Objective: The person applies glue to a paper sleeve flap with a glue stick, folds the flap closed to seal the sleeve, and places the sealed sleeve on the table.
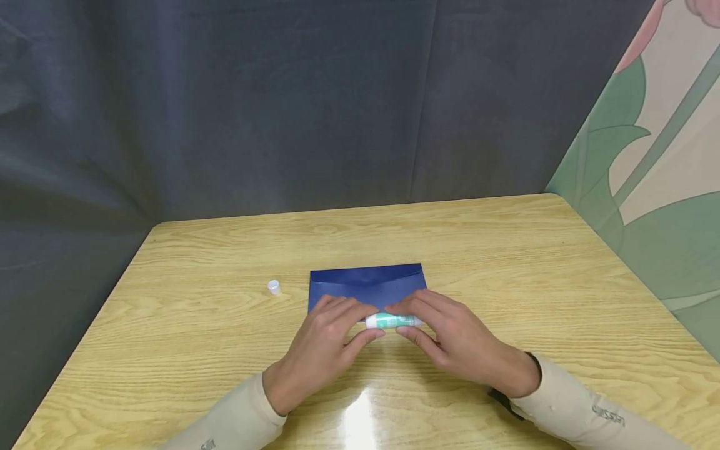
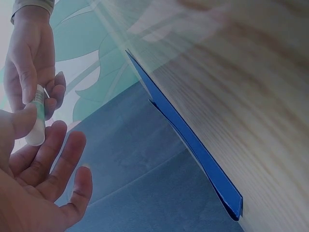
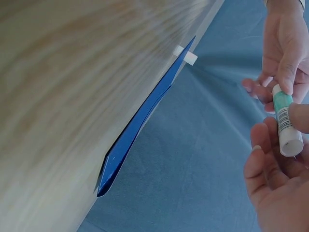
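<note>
A white and green glue stick [image 1: 388,321] lies level between both hands, just over the near edge of a dark blue envelope [image 1: 368,284]. My left hand [image 1: 323,347] pinches its left end between thumb and fingers. The other end is pinched the same way by my right hand [image 1: 455,337]. In the right wrist view, the glue stick [image 3: 286,121] shows a barcode and a round white end. The envelope rests on the table with its flap edge on the far side; the hands hide part of its near edge. Left of it sits a small white cap [image 1: 274,287].
The wooden table [image 1: 197,350] reaches back to a dark curtain [image 1: 337,112]. A wall with painted leaves [image 1: 675,187] borders the right side. Light reflects off the tabletop between the forearms.
</note>
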Available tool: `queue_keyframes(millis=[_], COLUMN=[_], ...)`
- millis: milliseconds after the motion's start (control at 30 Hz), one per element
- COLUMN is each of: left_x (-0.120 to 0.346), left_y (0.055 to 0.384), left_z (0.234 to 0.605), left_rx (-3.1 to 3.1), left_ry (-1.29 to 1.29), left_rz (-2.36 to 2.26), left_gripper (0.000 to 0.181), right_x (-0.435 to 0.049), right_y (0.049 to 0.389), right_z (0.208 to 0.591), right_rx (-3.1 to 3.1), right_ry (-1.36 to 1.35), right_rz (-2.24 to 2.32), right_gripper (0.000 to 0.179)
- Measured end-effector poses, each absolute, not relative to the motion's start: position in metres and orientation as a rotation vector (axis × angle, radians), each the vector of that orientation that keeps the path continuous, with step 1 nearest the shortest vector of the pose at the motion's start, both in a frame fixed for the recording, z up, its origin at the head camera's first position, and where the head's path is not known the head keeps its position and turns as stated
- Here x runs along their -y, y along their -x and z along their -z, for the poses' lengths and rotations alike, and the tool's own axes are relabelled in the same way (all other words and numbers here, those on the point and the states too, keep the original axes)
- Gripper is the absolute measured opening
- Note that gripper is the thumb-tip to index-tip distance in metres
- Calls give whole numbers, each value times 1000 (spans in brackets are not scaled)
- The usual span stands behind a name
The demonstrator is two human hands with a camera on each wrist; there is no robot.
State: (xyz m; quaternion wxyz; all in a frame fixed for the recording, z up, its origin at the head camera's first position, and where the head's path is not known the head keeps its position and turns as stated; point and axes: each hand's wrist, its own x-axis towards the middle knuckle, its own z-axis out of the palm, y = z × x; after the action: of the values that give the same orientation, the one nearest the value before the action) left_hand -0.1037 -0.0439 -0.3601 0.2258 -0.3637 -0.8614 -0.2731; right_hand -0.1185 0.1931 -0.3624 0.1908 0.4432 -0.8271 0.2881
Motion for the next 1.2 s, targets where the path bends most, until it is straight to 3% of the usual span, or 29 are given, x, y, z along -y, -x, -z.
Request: queue_keyframes(millis=[367,667,1200], left_x=[44,48,93], left_y=[104,106,134], left_z=[360,360,361], left_rx=[2396,2435,2467], left_ry=[1007,992,789], left_rz=[733,615,361], left_gripper=[21,39,43], right_x=[-194,-194,-193], right_y=[118,119,120], right_z=[363,362,363], right_rx=[2331,2338,2347], right_ry=[-1246,-1198,-1199], right_rz=[-782,-707,-649], right_gripper=[22,19,21])
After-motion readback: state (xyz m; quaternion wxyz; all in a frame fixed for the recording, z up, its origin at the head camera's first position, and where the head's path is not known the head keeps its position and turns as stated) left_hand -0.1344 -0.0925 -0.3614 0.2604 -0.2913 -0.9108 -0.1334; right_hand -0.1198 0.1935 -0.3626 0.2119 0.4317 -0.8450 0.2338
